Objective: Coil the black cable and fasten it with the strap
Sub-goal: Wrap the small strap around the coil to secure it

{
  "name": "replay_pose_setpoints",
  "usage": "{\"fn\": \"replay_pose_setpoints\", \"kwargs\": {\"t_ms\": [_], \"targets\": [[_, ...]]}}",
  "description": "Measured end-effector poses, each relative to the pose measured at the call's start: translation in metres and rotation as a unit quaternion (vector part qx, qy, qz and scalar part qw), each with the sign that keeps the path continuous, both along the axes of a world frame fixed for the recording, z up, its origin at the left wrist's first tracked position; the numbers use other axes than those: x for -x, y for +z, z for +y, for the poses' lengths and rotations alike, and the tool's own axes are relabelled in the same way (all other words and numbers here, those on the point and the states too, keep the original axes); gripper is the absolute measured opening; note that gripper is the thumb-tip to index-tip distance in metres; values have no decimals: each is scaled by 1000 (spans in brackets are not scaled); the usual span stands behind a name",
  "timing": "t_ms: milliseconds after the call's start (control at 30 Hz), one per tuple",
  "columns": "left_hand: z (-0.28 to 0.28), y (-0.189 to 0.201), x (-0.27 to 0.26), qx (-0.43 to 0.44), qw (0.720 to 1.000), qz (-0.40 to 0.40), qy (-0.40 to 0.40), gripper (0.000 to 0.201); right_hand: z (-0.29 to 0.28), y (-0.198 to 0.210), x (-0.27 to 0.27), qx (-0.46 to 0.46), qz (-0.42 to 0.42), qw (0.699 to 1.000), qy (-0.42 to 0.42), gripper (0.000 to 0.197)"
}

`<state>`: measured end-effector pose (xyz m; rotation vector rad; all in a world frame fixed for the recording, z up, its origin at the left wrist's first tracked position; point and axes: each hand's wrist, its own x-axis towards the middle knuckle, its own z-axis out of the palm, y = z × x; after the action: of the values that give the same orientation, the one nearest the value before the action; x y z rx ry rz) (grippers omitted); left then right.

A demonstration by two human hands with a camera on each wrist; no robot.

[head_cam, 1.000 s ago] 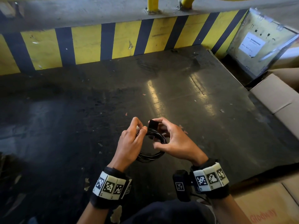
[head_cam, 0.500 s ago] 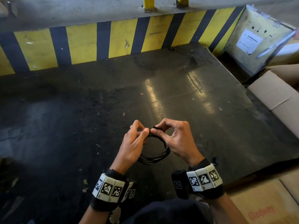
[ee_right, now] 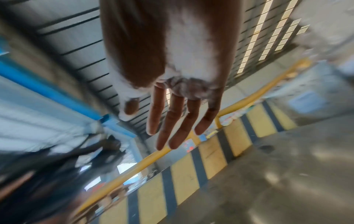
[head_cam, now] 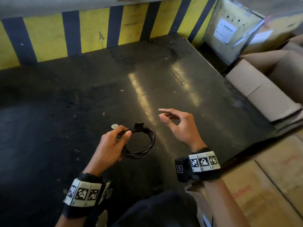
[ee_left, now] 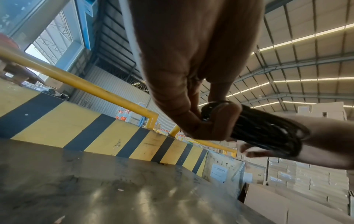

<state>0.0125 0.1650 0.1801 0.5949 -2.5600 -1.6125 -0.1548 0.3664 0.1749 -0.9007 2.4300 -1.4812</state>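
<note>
The black cable point(head_cam: 148, 145) is wound into a small round coil, held above the dark floor in the head view. A black strap point(head_cam: 139, 126) wraps the coil at its top, with a short tab sticking up. My left hand point(head_cam: 113, 145) grips the coil at its left side, thumb and fingers pinching the bundle beside the strap. The left wrist view shows the thumb pressed on the cable point(ee_left: 268, 131) bundle. My right hand point(head_cam: 178, 126) hovers to the right of the coil, apart from it, fingers point(ee_right: 172, 121) spread and holding nothing.
A dark shiny metal platform point(head_cam: 164, 82) lies under the hands. A yellow-and-black striped wall point(head_cam: 101, 30) bounds its far side. Cardboard boxes point(head_cam: 262, 95) stand along the right edge and near right. A small pale round disc point(head_cam: 114, 126) lies on the floor just left of the coil.
My right hand let go of the coil and drew away to the right, opening. The left hand alone now holds the strapped coil, lowered slightly and shifted left.
</note>
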Motion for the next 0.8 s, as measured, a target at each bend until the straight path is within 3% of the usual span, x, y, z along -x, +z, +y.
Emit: {"fn": "replay_pose_setpoints", "kwargs": {"t_ms": [100, 267, 467, 633, 800], "targets": [[-2, -12, 1, 16, 1000, -19, 7, 10, 53, -40, 35, -91, 6, 987, -132, 22], [2, -26, 6, 25, 998, -49, -10, 11, 145, -117, 49, -285, -71, 918, -266, 22], [13, -37, 24, 27, 996, -74, -46, 10, 186, -170, 21, -272, -174, 870, -373, 22], [25, -43, 42, 29, 994, -80, -70, 10, 172, -186, 12, -255, -195, 871, -371, 39], [31, -42, 56, 21, 993, -87, -82, 9, 156, -189, 23, -257, -174, 870, -384, 41]]}}
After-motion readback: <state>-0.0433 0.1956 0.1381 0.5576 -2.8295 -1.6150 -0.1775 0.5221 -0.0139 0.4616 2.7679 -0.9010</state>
